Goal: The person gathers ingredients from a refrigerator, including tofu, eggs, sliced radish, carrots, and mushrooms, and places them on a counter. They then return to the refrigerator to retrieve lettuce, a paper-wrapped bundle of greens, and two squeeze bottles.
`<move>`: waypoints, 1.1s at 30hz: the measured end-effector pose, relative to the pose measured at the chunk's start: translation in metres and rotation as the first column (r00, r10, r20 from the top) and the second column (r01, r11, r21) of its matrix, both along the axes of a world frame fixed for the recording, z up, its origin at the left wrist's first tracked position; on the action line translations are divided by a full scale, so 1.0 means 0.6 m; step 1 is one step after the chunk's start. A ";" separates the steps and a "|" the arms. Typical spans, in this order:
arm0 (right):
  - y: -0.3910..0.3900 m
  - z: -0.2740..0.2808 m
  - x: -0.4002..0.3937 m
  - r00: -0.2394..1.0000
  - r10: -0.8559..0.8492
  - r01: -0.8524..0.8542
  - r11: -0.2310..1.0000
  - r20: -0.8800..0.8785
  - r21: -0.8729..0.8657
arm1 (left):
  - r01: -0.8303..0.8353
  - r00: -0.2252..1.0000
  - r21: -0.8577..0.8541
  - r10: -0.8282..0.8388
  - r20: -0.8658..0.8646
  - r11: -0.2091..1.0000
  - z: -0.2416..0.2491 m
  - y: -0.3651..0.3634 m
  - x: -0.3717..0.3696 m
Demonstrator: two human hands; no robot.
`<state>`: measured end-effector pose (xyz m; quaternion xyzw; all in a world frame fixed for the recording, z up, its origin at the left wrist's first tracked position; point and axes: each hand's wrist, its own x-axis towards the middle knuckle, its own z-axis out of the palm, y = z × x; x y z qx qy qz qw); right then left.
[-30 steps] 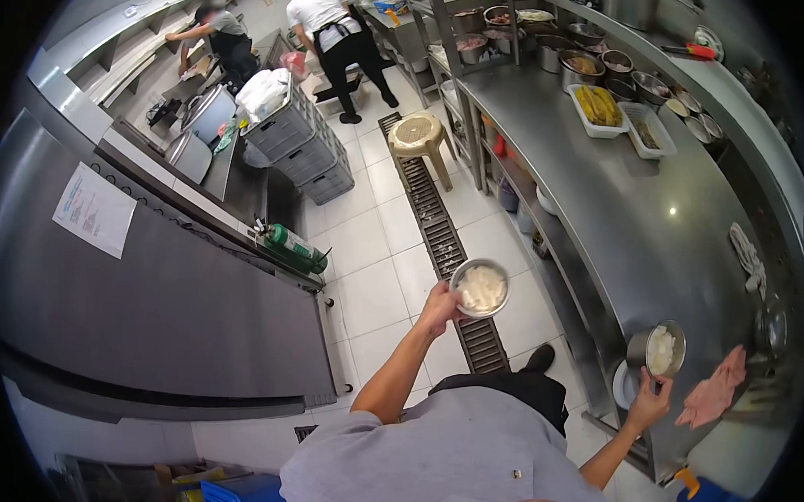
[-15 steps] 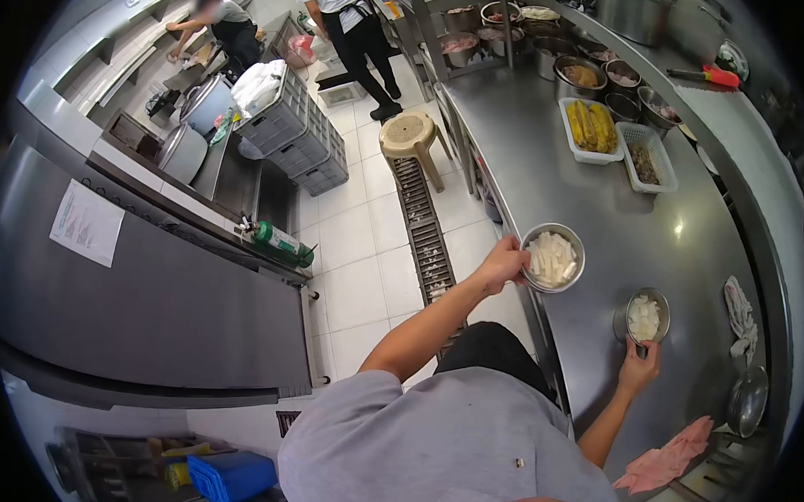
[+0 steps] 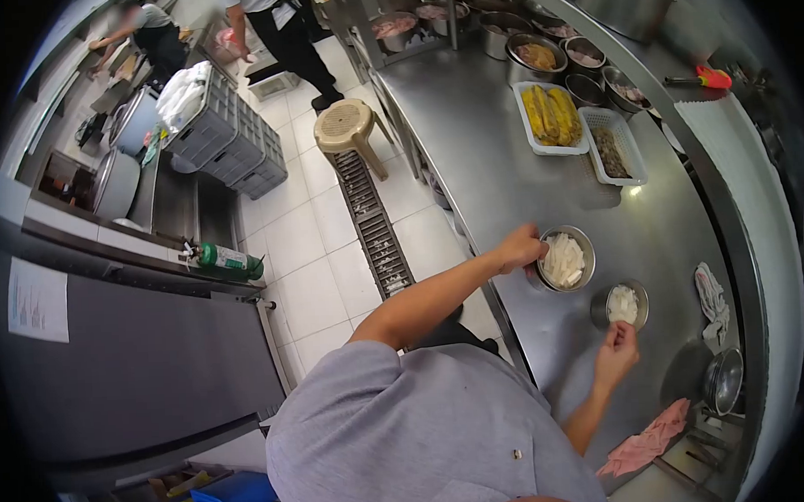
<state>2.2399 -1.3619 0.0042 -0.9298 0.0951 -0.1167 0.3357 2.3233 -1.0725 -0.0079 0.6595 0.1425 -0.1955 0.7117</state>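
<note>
My left hand (image 3: 522, 249) grips the near-left rim of a round metal bowl (image 3: 587, 259) filled with white strips (image 3: 564, 261). To its lower right, a smaller metal bowl (image 3: 641, 305) with white pieces (image 3: 622, 304) stands on the steel counter (image 3: 549, 334). My right hand (image 3: 618, 347) is at the front rim of this smaller bowl, its fingers pinched together over the edge beside the white pieces. Whether those fingertips hold the rim or a piece is too small to tell.
White baskets with yellow food (image 3: 553, 117) and brown food (image 3: 610, 152) sit farther up the counter, near several metal pots. A white cloth (image 3: 712, 305), stacked bowls (image 3: 724, 382) and a pink cloth (image 3: 648, 439) lie right. A stool (image 3: 344, 126) and two people (image 3: 287, 41) are beyond.
The view has shifted right. The larger bowl now sits farther in over the counter, with my left hand still on its rim. My right hand's fingers have moved up over the smaller bowl's edge.
</note>
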 end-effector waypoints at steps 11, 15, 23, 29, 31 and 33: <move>0.150 -0.027 0.107 0.960 0.198 -0.018 0.751 -0.198 0.660 | -0.151 0.867 0.645 -0.213 0.450 0.749 -0.012 0.017 0.060; 0.155 -0.038 0.125 0.973 0.191 -0.063 0.758 -0.129 0.649 | -0.087 0.909 0.662 -0.212 0.358 0.744 0.017 0.007 0.053; 0.168 0.023 0.134 0.969 0.109 0.026 0.848 -0.223 0.529 | -0.057 0.930 0.683 -0.210 0.302 0.729 0.038 0.000 0.055; 0.163 0.012 0.134 0.977 0.109 0.031 0.782 -0.185 0.622 | -0.043 0.926 0.661 -0.218 0.307 0.749 0.025 -0.001 0.065; 0.160 0.007 0.136 0.977 0.149 -0.004 0.734 -0.155 0.679 | -0.038 0.906 0.653 -0.249 0.342 0.757 0.008 0.000 0.068; 0.152 -0.013 0.138 0.979 0.186 -0.068 0.669 -0.078 0.740 | 0.088 0.895 0.615 -0.334 0.297 0.784 0.004 0.014 0.076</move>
